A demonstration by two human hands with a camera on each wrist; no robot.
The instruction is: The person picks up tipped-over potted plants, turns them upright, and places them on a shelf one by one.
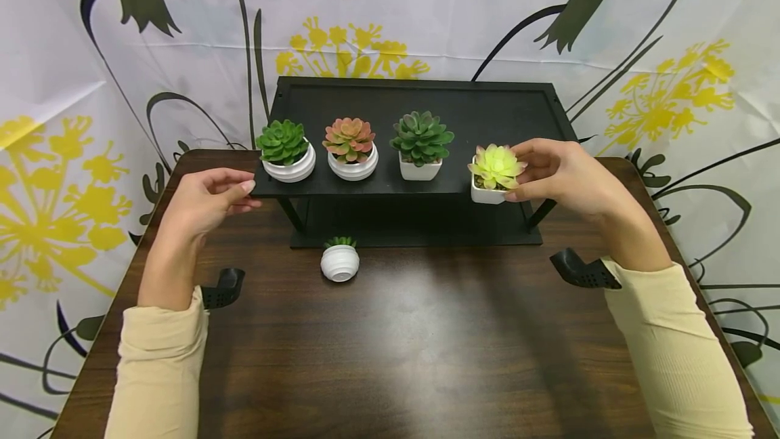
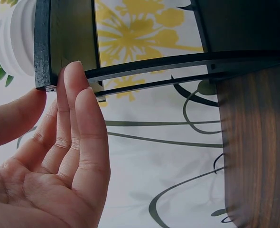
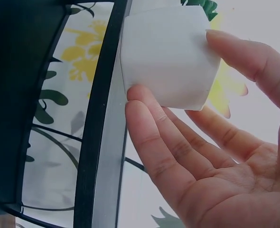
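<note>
At the right end of the black two-tier shelf [image 1: 487, 110], my right hand [image 1: 563, 178] holds a yellow-green succulent [image 1: 496, 166] by its square white pot [image 3: 171, 57]. Thumb and fingers sit on the pot's sides, and the pot is at the shelf's front edge. My left hand [image 1: 210, 198] pinches the shelf's front left corner, thumb on the edge and fingers [image 2: 73, 78] beneath the top board. Nearest to it on the top stands a green succulent [image 1: 285, 148] in a round white pot. A pinkish-orange succulent [image 1: 350, 144] and a dark green succulent [image 1: 422, 144] stand farther right.
A small round white pot [image 1: 340, 263] with a green plant stands on the brown wooden table [image 1: 396, 358], in front of the shelf's lower board [image 1: 414, 222]. Behind hangs a white cloth [image 1: 487, 5] with yellow and grey flower prints.
</note>
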